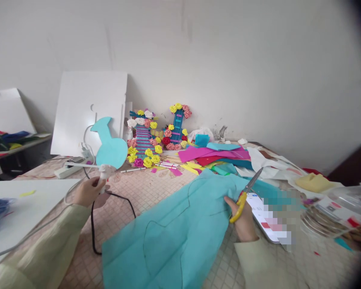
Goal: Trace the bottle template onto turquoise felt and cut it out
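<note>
My left hand (88, 192) is closed round the handle of what looks like a white glue gun (106, 171), with a pale stick pointing left from it. A dark cord hangs below it. Just behind stands a light-blue guitar-shaped cutout (112, 150). My right hand (243, 220) grips yellow-handled scissors (241, 206), blades pointing up and to the right. Its thumb touches the edge of a large teal sheet (168, 237), which carries a drawn curved outline. Whether the fingers also pinch the sheet is hidden.
Flower-covered shapes (144, 138) stand against the wall beside a white board (90, 112). Coloured felt pieces (213, 153) lie piled at the back. A phone (263, 216) and a clear plastic container (333, 212) sit on the right. A power strip (67, 171) is at left.
</note>
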The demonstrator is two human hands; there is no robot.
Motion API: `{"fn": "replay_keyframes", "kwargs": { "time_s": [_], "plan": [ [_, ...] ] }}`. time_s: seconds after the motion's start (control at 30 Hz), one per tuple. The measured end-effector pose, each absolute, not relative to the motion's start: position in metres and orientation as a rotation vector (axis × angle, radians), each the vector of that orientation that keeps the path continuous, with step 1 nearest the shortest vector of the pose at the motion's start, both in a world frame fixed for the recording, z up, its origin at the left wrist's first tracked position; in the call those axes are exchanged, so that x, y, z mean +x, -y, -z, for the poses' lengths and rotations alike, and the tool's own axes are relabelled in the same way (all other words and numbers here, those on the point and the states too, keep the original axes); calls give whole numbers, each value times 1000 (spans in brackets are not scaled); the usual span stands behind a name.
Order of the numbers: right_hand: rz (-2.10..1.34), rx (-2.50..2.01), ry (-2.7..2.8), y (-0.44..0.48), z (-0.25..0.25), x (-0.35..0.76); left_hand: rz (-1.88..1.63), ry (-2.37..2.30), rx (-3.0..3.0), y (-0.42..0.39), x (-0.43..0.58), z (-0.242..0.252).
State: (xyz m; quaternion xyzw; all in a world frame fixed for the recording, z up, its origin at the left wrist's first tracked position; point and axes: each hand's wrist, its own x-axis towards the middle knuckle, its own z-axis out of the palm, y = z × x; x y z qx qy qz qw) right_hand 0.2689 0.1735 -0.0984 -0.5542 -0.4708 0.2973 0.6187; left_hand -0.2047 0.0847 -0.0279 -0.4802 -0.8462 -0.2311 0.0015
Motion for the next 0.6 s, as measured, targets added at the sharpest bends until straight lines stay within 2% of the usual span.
{"fn": "replay_keyframes", "kwargs": {
  "time_s": [0.3,0.6],
  "plan": [
    [-638,-1310,1070,-179,103,275,444,2739,-1455,-89,-216,49],
    [-698,-1250,1051,-177,104,273,416,2746,-1465,-79,-231,57]
  ]
}}
